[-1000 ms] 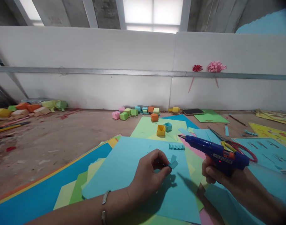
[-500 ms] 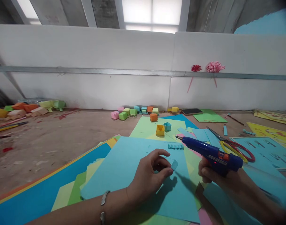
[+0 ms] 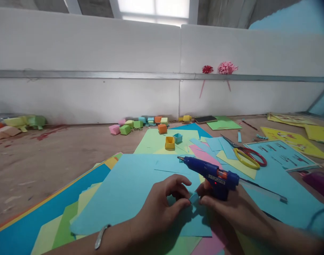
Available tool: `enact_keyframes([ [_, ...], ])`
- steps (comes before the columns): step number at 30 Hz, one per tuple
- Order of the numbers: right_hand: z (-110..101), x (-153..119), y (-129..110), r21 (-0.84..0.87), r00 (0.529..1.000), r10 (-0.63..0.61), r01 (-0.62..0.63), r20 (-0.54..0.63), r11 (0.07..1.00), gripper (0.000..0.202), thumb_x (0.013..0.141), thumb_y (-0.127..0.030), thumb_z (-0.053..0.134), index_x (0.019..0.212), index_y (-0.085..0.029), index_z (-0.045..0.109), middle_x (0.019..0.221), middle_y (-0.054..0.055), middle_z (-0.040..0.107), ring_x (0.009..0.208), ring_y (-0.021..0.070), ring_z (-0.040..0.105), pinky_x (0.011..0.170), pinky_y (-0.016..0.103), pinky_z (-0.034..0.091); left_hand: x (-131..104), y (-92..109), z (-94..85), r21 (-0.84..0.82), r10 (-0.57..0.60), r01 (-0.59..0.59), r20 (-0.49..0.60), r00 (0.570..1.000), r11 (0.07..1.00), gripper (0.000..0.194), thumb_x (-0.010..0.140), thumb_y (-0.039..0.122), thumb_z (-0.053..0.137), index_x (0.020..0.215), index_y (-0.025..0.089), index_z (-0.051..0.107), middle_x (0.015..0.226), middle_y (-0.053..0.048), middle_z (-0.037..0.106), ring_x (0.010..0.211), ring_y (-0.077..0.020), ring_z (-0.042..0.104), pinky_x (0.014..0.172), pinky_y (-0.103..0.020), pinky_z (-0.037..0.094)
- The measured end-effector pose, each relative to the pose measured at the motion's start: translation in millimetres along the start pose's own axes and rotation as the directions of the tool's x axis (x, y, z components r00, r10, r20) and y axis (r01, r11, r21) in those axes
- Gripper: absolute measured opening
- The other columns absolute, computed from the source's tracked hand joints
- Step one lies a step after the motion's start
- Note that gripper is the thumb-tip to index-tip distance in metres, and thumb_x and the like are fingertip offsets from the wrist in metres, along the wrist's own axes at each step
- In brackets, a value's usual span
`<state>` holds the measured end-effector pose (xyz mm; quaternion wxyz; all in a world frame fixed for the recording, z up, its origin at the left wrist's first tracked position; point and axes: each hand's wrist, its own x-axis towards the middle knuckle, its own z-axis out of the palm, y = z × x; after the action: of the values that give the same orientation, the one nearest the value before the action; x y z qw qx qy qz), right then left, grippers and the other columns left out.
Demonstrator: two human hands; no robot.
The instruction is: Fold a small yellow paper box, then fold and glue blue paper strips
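My left hand (image 3: 164, 203) pinches a small light-blue paper piece (image 3: 194, 198) between thumb and fingers over a large light-blue sheet (image 3: 119, 187). My right hand (image 3: 225, 205) holds a dark blue glue gun (image 3: 211, 173), its nozzle pointing left and a red light lit. The thumb and a fingertip of this hand reach the right side of the small paper piece. Behind the nozzle lies a crinkled blue strip, partly hidden. Farther back stand an open yellow paper box (image 3: 169, 142) and an open light-blue one (image 3: 178, 137).
Scissors with red and yellow handles (image 3: 249, 157) lie at the right among paper scraps. Several small coloured paper boxes (image 3: 138, 124) line the back, near a black phone (image 3: 205, 119). A purple object (image 3: 318, 182) sits at the right edge, below printed yellow sheets (image 3: 292, 141).
My right hand, with the glue gun, has moved left to the paper piece in my left hand. The view has turned slightly right, showing the purple object.
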<state>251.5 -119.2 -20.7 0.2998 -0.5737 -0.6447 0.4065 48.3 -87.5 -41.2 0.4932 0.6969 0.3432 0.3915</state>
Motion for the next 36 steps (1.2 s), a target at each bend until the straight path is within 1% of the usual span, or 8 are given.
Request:
enact_keyframes([
  [5,3.6,2.4,-4.8,0.004,0.999,0.019,-0.019,0.028,1.000,0.012,0.077,-0.026,0.061,0.087,-0.022,0.066,0.084,0.000,0.071,0.082,0.0206,0.064,0.074,0.033,0.050,-3.6,0.4,2.7,0.179,0.143,-0.151,0.059,0.988,0.972,0.011,0.078,0.014,0.061,0.088,0.019,0.065,0.075,-0.003,0.071,0.066,-0.0143,0.063,0.062,-0.023,0.048],
  [10,5.0,1.5,2.2,-0.009,0.998,-0.067,0.067,0.000,0.998,0.010,0.082,-0.029,0.060,0.083,-0.020,0.065,0.079,0.000,0.068,0.076,0.0186,0.062,0.070,0.030,0.049,-5.4,1.7,5.4,0.284,0.078,-0.090,0.055,0.995,0.955,0.013,0.079,0.020,0.063,0.092,0.019,0.067,0.083,-0.005,0.071,0.071,-0.0168,0.063,0.067,-0.026,0.049],
  [13,5.6,-1.2,4.1,0.019,0.989,-0.145,0.145,-0.014,0.989,0.011,0.085,-0.029,0.059,0.082,-0.021,0.066,0.078,-0.001,0.067,0.076,0.0175,0.062,0.071,0.029,0.050,-4.2,3.3,7.5,0.276,0.048,-0.079,0.114,0.992,0.958,0.015,0.085,0.025,0.056,0.081,0.018,0.070,0.080,-0.006,0.068,0.073,-0.0182,0.061,0.067,-0.028,0.047],
  [17,3.6,-2.2,0.9,0.047,0.987,-0.161,0.160,0.023,0.986,0.015,0.086,-0.032,0.058,0.081,-0.020,0.066,0.076,0.000,0.067,0.074,0.0178,0.062,0.068,0.029,0.051,-1.4,3.3,7.6,0.174,-0.001,-0.019,0.113,0.994,0.984,0.023,0.083,0.027,0.056,0.066,0.017,0.069,0.074,-0.007,0.065,0.070,-0.0178,0.059,0.064,-0.028,0.045],
  [21,-2.5,1.5,-0.3,-0.023,0.975,-0.222,0.222,-0.005,0.975,0.020,0.089,-0.036,0.053,0.085,-0.021,0.065,0.079,0.002,0.068,0.073,0.0177,0.062,0.066,0.029,0.051,1.1,-0.6,3.7,0.020,-0.106,0.105,0.015,0.994,0.994,0.021,0.077,0.031,0.064,0.065,0.016,0.070,0.071,-0.007,0.064,0.067,-0.0170,0.057,0.061,-0.028,0.044],
  [26,-9.6,5.5,0.2,-0.145,0.975,-0.167,0.145,-0.146,0.979,0.020,0.084,-0.041,0.056,0.077,-0.023,0.061,0.070,0.000,0.063,0.062,0.0170,0.058,0.057,0.029,0.049,4.8,-2.9,0.2,-0.234,-0.372,0.352,-0.047,0.927,0.906,0.031,0.068,0.042,0.076,0.079,0.013,0.072,0.069,-0.007,0.069,0.058,-0.0130,0.055,0.054,-0.025,0.043],
  [30,-16.2,6.3,2.1,-0.243,0.964,-0.176,0.125,-0.200,0.962,0.028,0.081,-0.048,0.058,0.067,-0.024,0.054,0.061,-0.001,0.057,0.056,0.0169,0.054,0.051,0.030,0.046,8.5,-0.7,-0.1,-0.337,-0.383,0.333,-0.091,0.919,0.880,0.037,0.062,0.040,0.081,0.084,0.016,0.062,0.066,-0.004,0.070,0.056,-0.0129,0.060,0.046,-0.020,0.042],
  [36,-37.3,11.4,6.5,-0.446,0.913,-0.378,0.276,-0.155,0.851,0.032,0.086,-0.047,0.055,0.064,-0.026,0.049,0.057,-0.001,0.055,0.050,0.0168,0.050,0.045,0.029,0.041,8.9,-2.0,-1.2,-0.387,-0.371,0.299,-0.126,0.920,0.872,0.039,0.066,0.037,0.078,0.093,0.016,0.059,0.068,-0.001,0.069,0.052,-0.0113,0.063,0.041,-0.017,0.042],
])
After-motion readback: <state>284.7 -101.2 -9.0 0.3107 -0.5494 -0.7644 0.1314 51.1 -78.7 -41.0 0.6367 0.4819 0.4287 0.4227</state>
